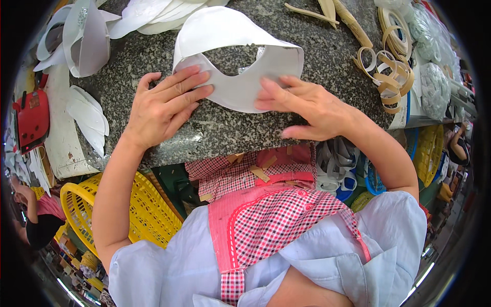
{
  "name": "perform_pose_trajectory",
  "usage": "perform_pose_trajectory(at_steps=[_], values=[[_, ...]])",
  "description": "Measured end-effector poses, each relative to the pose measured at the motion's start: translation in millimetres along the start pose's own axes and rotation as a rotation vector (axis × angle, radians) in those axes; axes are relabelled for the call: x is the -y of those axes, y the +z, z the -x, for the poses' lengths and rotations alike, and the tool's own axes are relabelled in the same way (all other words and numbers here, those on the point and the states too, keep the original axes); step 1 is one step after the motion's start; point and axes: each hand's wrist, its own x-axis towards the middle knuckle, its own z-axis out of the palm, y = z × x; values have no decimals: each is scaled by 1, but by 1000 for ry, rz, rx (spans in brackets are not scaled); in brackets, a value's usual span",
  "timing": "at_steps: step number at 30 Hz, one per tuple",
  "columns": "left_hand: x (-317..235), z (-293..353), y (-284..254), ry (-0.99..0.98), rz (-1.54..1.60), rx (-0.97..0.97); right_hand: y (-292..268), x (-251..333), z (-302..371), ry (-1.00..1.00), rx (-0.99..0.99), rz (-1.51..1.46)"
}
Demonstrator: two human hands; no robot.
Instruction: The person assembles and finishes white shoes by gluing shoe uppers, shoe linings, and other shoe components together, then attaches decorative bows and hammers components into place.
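Roughly crosswise, the white looped shoe upper [232,91] lies on the granite worktop [230,128], between both hands; the left hand [166,101] lays slightly spread fingers over its left edge; the right hand's [313,106] blurred fingertips overlap its near-right side, thumb apart, contact unclear; neither hand is clearly nearer.

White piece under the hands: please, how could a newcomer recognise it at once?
Find the speckled stone worktop. Near its middle lies a white looped piece with one wide opening. Unlike the white pieces at upper left, it has left fingers and right fingers over it.
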Motion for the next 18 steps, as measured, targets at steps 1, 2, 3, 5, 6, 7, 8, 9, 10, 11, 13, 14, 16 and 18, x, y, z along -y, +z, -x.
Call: perform_pose_trajectory(at_steps=[1, 2, 3, 5, 6, 7, 8, 9, 10, 11, 13, 14, 16, 18], values=[[-2, 0, 0, -5, -5, -3, 0, -2, 6, -23, 8, -35], [-6, 0, 2, -34, 21, -8, -1, -4, 10, -45, 16, -69], [-9, -1, 3, -60, 45, -18, -5, -1, 10, -29, 2, -129], [-16, -5, 2, -35, 33, -56, -20, 10, 2, -56, -3, -173], [-21, -6, 3, -20, 30, -93, -25, 20, 0, -65, -10, -238], [-22, -5, 1, -15, 37, -91, -21, 34, -13, -171, -221, -194], [-19, -3, -1, 0, 29, -32, -9, 38, -38, -150, -272, -133], [-16, -2, -2, 18, 25, 22, 1, 38, -59, -126, -320, -69], [-14, -5, -2, 26, 26, 16, 11, 33, -67, -121, -321, -60], [-12, -8, -2, 57, -8, -41, 22, 26, -73, -61, -272, 108], [-4, -6, -6, 134, -119, -153, 33, 22, -75, 38, -178, 282], [-1, -6, -9, 157, -236, -236, 36, 23, -76, 32, -167, 277], [5, -6, -10, 189, -311, -244, 34, 25, -77, 29, -204, 297], [12, 1, 0, 160, -248, -244, 33, 26, -78, 50, -155, 308]])
